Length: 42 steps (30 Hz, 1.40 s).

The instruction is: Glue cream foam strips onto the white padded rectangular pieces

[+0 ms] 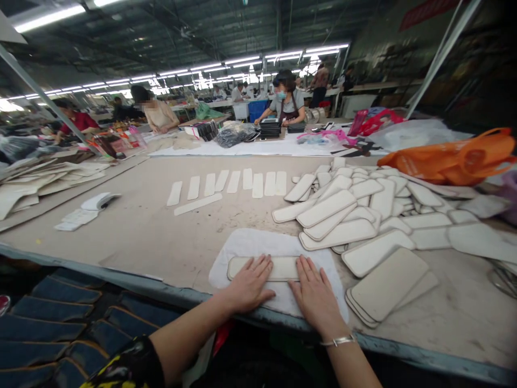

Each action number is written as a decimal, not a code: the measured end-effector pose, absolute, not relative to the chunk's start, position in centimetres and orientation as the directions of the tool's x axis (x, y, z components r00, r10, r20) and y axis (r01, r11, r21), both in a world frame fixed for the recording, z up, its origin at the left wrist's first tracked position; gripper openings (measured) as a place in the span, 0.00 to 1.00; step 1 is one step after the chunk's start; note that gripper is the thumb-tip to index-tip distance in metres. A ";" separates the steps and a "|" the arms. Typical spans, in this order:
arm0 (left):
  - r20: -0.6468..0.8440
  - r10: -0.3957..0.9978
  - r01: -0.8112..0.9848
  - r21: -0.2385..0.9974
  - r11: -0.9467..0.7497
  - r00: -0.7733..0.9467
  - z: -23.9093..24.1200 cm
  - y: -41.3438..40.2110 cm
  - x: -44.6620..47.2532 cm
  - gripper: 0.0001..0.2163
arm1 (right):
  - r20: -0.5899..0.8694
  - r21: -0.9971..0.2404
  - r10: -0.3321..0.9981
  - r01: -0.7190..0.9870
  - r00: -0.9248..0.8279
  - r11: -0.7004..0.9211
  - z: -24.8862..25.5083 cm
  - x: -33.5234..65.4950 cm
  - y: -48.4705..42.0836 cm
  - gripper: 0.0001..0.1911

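Note:
A long, cream-coloured panel with rounded corners and a darker edge (284,269) lies flat on a white cloth (252,242) near the front edge of the table. My left hand (252,283) rests flat on the left part of the panel, fingers stretched out. On its right end lies my right hand (315,288), also flat with the fingers spread. Each palm reaches over the cloth below the panel. Just right of the cloth is a small stack of similar panels (390,283), and behind it spreads a large heap of panels (337,210).
Several small white strips (212,184) lie in a row farther back. A small pile of white pieces (78,216) and stacked sheets (52,178) are at left. An orange bag (452,159) lies behind the heap. A person in an apron (285,102) works across the table.

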<state>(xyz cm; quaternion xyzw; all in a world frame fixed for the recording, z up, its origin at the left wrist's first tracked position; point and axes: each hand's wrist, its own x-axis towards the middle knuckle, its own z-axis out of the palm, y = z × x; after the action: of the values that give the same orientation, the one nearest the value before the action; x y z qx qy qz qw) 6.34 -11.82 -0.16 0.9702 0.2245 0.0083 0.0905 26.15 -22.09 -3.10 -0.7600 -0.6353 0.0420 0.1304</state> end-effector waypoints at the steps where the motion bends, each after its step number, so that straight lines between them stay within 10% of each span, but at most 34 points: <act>1: -0.037 0.467 0.467 0.148 -0.872 0.883 -0.1 -11.0 4.7 0.32 | 0.102 -0.266 0.976 0.951 0.192 -0.159 -3.1 26.1 -22.1 0.33; 11: -0.047 0.638 0.636 0.162 -0.755 0.769 -0.3 -8.1 1.0 0.23 | 0.138 -0.436 0.912 0.851 0.386 -0.294 -1.9 26.6 -21.6 0.28; 20: 0.105 0.795 0.661 0.497 -0.562 0.597 2.8 -8.3 3.1 0.10 | 0.185 -0.757 0.802 0.603 0.568 -0.252 -1.7 27.1 -21.7 0.35; 25: -0.004 0.839 0.580 0.724 -0.373 0.545 3.9 -9.5 3.4 0.11 | 0.131 -0.929 0.745 0.344 0.654 -0.139 -0.4 28.1 -22.2 0.18; 42: -0.309 0.668 0.353 0.933 0.074 0.677 5.8 -12.6 11.2 0.17 | 0.236 -0.963 0.472 0.270 0.850 -0.006 3.9 34.1 -27.4 0.21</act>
<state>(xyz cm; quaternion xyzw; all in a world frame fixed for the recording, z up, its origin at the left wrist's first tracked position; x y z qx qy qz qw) 11.24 -12.57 5.82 0.6685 0.3817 0.1258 0.6257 34.14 -27.38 3.88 -0.7049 -0.2632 0.0770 0.6542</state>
